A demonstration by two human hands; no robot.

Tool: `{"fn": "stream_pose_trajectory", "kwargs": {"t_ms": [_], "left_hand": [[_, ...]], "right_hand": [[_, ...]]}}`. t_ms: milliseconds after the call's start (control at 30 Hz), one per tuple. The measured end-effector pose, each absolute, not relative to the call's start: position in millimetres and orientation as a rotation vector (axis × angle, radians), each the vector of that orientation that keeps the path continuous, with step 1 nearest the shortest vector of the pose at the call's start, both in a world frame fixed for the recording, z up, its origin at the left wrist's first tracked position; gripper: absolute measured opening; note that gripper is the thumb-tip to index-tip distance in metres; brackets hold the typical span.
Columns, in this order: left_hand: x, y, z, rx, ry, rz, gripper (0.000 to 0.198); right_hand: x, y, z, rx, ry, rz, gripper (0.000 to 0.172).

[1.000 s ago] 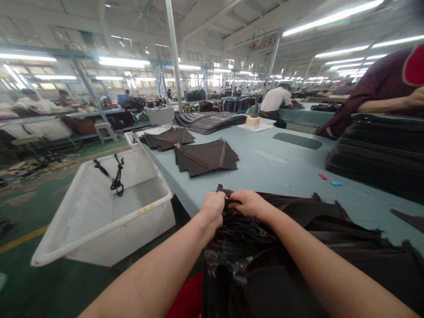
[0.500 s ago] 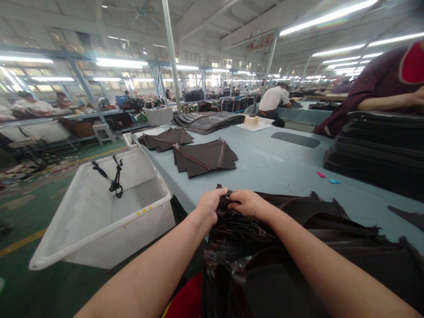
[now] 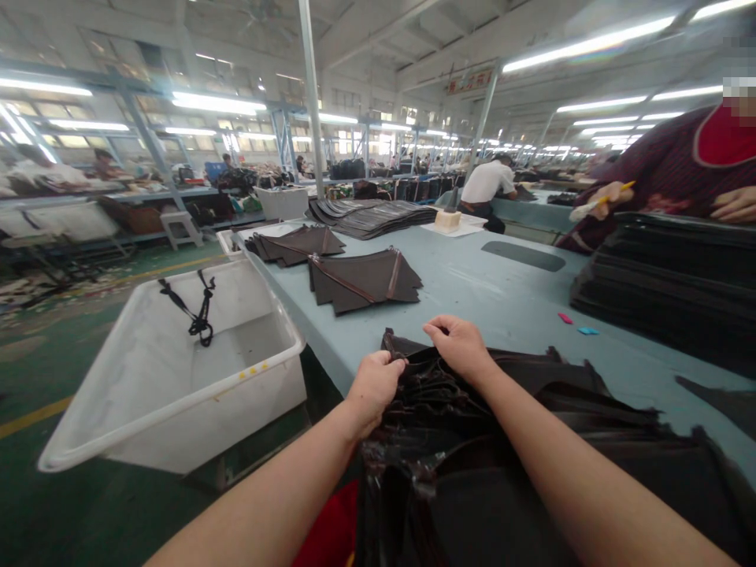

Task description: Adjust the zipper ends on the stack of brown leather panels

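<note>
A bulky pile of dark brown, leather-like panels (image 3: 508, 480) lies right in front of me, with gathered, creased edges at its left end. My left hand (image 3: 376, 387) is closed around that edge, thumb on top, gripping a dark panel (image 3: 394, 345) whose corner sticks up beyond the fingers. Just to the right, my right hand (image 3: 459, 346) is raised over the pile's far edge with its fingers curled in a pinch. What its fingertips hold, if anything, is too small to make out.
Stitched dark panels (image 3: 366, 283) lie farther along the blue table (image 3: 454, 283). At left stands a white bin (image 3: 159, 417) with black straps (image 3: 201, 323). On the right, a co-worker (image 3: 661, 173) with a yellow pen leans over a tall dark stack (image 3: 655, 291). Pink and blue bits lie nearby.
My right hand has lifted away from my left, up and to the right. My left hand stays on the edge, slightly lower. The co-worker's hand with a yellow pen has come into view.
</note>
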State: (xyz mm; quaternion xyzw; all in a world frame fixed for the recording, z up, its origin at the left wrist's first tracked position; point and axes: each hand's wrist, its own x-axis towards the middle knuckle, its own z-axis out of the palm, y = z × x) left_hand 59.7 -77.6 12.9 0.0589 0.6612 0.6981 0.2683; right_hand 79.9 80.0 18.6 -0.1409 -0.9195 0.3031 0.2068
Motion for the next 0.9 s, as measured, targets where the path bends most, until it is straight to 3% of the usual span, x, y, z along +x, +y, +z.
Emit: {"fn": "stream_pose_trajectory", "kwargs": {"t_ms": [400, 567, 667, 767, 900], "left_hand": [[62, -92, 7, 0.411, 1.839, 1.709, 0.014], [57, -94, 11, 0.486, 1.997, 1.610, 0.030], [57, -92, 13, 0.507, 2.036, 1.577, 0.027], [55, -88, 12, 0.430, 1.970, 1.661, 0.027], [38, -85, 1, 0.102, 1.896, 2.007, 0.030]], "right_hand": [[24, 98, 31, -0.075, -3.210, 0.706, 0.017], [11, 96, -1, -0.089, -3.329, 0.488, 0.015], [14, 96, -18, -0.116, -3.332, 0.427, 0.027], [16, 98, -24, -0.141, -3.336, 0.423, 0.042], [17, 101, -28, -0.162, -3.357, 0.433, 0.039]]}}
